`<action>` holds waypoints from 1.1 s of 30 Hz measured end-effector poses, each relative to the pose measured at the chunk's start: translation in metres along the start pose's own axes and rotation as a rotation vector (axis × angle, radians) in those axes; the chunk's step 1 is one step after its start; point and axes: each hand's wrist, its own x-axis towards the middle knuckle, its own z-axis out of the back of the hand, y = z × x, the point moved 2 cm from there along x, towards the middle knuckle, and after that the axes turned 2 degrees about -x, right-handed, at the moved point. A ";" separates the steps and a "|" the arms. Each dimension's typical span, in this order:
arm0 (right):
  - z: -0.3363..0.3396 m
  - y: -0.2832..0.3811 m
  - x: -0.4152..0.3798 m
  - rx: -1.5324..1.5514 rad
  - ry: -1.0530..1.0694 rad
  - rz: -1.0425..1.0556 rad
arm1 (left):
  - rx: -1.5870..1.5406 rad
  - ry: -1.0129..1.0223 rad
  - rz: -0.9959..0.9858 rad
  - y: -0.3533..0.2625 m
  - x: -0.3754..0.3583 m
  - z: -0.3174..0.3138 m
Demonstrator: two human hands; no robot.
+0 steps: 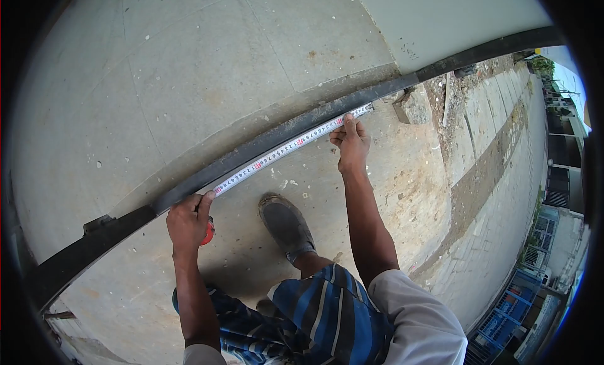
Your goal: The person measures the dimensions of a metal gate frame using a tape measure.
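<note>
A white measuring tape (pixel 289 146) lies stretched along a dark metal rail (pixel 264 142) set in the concrete ground. My left hand (pixel 189 221) grips the red tape case at the near end, index finger pressing the blade by the rail. My right hand (pixel 351 142) presses the blade down near its far end, fingers flat on the tape. My foot in a grey shoe (pixel 286 225) stands on the concrete between both arms.
A broken concrete block (pixel 412 106) sits past the tape's far end, beside rubble and paving slabs (pixel 487 113). A smooth concrete floor (pixel 189 69) lies beyond the rail. Buildings and a blue gate (pixel 503 321) show at the right.
</note>
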 end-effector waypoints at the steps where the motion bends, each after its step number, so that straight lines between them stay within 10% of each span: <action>1: 0.003 0.003 0.003 0.009 -0.013 0.025 | -0.019 0.011 -0.011 -0.004 -0.001 -0.003; 21: -0.005 -0.025 -0.071 -0.199 0.391 -0.093 | -0.318 0.349 -0.041 0.034 -0.074 -0.041; 33: -0.066 0.027 -0.088 -0.604 0.541 0.645 | -0.432 0.196 -0.019 0.066 -0.102 -0.066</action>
